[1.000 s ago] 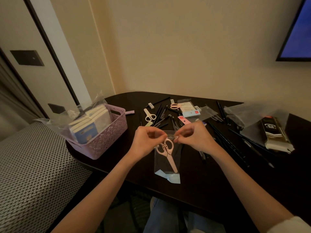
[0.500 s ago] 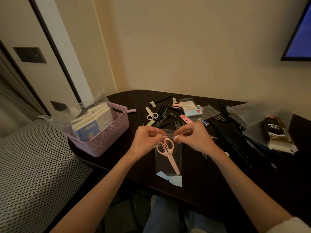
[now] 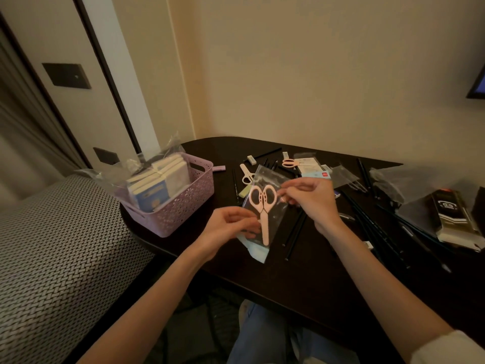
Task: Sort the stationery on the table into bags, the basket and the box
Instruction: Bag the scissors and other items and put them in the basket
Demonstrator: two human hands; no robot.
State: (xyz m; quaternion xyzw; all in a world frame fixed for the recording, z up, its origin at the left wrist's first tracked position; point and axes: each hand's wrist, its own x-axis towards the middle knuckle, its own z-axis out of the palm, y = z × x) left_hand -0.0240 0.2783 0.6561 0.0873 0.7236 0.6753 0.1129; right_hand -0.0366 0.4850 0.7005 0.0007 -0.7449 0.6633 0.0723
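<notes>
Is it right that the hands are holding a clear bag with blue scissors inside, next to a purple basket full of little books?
Not quite. The head view shows the scissors in the clear bag are pale pink, not blue. The rest holds: the left hand and right hand hold the bag, and the purple basket of little books stands beside them.

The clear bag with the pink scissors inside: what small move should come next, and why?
Probably carry the clear bag left and set it into the purple basket. The pink scissors already sit inside it, both the left hand and the right hand hold it above the table, and the basket is close by.
</notes>
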